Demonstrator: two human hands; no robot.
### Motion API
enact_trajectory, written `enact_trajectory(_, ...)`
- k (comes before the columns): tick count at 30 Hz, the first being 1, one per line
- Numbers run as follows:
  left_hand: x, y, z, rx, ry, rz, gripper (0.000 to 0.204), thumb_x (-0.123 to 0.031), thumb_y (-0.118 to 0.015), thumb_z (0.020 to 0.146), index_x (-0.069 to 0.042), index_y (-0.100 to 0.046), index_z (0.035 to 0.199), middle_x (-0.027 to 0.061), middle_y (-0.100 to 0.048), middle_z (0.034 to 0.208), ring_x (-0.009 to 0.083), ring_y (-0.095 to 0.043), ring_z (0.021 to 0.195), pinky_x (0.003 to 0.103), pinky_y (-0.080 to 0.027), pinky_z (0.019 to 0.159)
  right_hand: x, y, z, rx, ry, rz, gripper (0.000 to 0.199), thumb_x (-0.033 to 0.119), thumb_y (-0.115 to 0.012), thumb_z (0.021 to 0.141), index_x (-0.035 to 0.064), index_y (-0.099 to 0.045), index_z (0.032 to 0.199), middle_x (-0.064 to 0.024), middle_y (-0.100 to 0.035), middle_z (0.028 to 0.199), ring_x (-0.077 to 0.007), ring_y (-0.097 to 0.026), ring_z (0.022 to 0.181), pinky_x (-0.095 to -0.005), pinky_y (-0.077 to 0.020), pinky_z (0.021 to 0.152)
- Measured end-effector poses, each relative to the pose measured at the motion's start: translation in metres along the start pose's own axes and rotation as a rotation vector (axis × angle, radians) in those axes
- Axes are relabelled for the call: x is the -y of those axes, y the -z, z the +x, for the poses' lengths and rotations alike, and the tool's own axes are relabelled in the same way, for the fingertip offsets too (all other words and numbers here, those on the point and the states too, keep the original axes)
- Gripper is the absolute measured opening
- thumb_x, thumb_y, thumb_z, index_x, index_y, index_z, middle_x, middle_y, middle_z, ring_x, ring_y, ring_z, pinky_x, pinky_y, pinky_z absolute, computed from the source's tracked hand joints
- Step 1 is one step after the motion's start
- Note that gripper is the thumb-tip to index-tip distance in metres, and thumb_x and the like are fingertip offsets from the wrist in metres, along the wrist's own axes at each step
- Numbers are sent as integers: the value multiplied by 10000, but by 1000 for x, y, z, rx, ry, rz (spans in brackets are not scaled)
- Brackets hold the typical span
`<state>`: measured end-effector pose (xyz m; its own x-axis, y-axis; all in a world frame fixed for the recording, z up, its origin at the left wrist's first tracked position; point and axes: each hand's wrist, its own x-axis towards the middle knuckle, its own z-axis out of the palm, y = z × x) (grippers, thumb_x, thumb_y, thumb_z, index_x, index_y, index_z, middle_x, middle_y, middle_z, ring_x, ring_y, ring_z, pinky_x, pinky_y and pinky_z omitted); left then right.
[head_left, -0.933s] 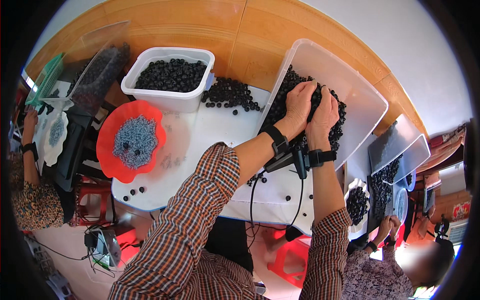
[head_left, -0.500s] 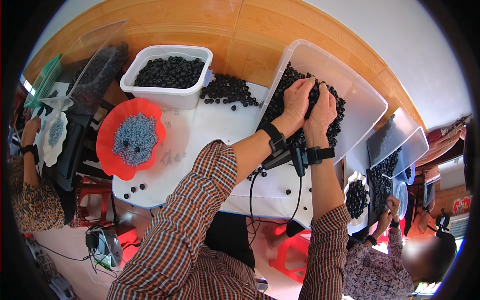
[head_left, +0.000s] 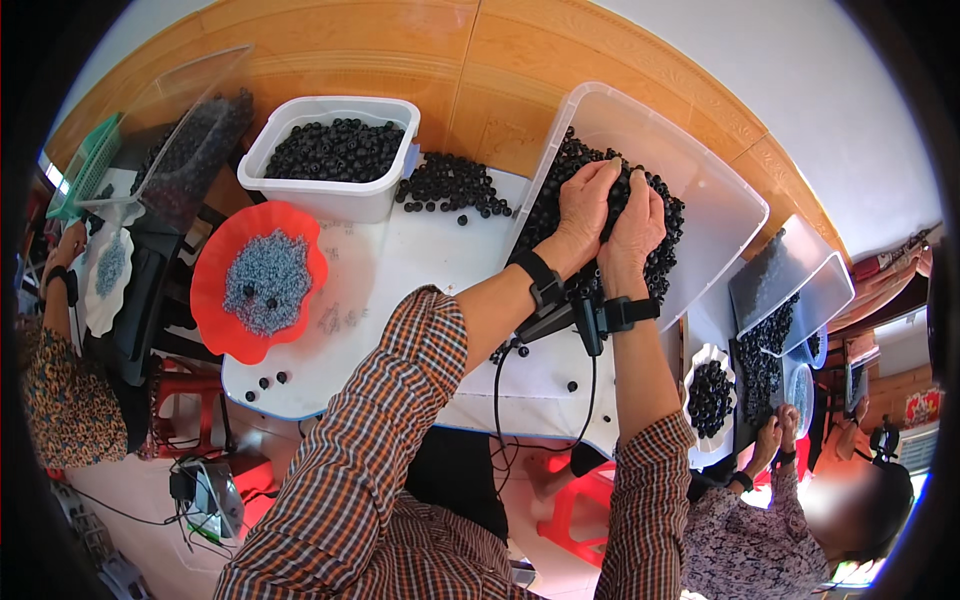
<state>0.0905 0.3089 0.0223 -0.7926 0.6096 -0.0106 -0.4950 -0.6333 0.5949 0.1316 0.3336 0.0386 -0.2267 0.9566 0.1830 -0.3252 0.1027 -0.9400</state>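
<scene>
Both hands sit side by side in the big clear tub (head_left: 700,190), the left hand (head_left: 583,210) and right hand (head_left: 632,225) cupped palm-down with fingers curled into the heap of small dark round fruits (head_left: 660,250), gathering a bunch between them rather than pinching any single one. The heap lies against the near wall of the tub, which rests tilted on the white surface (head_left: 400,290). These fruits look small, light and smooth, likely to roll and slip out between loose fingers, and probably soft enough to bruise under a hard squeeze, so a scooping hold from below with fingers closed together seems the safest way to take them. More of them lie loose beside a smaller white tub (head_left: 390,200) full of the same, and an orange plate (head_left: 215,300) with pale bits stands to the left
</scene>
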Motion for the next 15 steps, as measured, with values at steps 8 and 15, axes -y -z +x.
enact_trajectory(8, 3, -4, -3, 2, -34, 0, 245, -241, -675, 893, -18, -695, 993, -2, -654, 914, 71, -534, 851, 233, -441, 769, -7, 6, 5, -2, 15, 61, 273, 260, -691, 885, 0, -639, 951, 2, -588, 841, -87, -492, 776, -245, -430, 700)
enact_trajectory(15, 3, -2, -9, 9, -25, 42, 247, -227, -664, 905, -14, -682, 1029, 2, -645, 942, 75, -535, 876, 238, -442, 797, -6, 10, -2, -8, 21, 71, 278, 257, -691, 887, -1, -630, 974, 1, -589, 867, -85, -495, 799, -240, -430, 715)
